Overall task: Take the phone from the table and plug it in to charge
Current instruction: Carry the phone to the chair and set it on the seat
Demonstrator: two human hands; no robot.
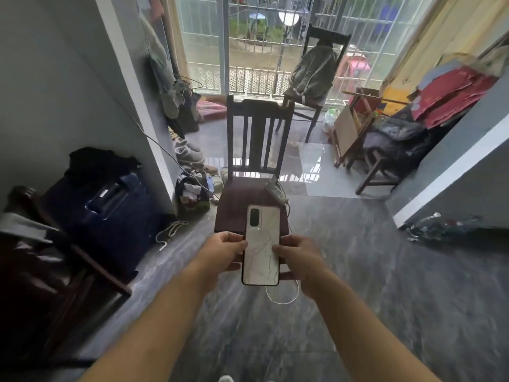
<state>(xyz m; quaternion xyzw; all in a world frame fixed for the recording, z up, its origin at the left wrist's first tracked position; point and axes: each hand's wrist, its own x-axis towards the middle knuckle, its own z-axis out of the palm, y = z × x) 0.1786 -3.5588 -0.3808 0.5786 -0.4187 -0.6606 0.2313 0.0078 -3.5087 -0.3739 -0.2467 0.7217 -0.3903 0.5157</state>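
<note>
While I stand over the dark wooden chair, I have the phone up in front of me, back side facing me, camera end pointing away and the bottom edge nearest my body. My left hand grasps its left edge, thumb on the pale cracked-looking back and fingers curled underneath. My right hand closes on the right edge the same way, thumb laid across the case. So the phone is off any table and held in the air between both hands, just above the front edge of the chair seat.

I hold it with two hands, I think, because the next step needs a steady port. A thin white cable loops down below the phone's bottom edge. It seems to run up toward the power strip lying on the chair seat (the strip's own lead trails off to the left toward the wall). Whether the plug is already seated in the phone I cannot tell, since the bottom edge hides the port and my right palm covers where the cable end would be.

Keeping the bottom edge toward me puts the port within reach of the slack loop. The chair serves as a stand near the socket, so the phone could rest on the seat once connected.
</note>
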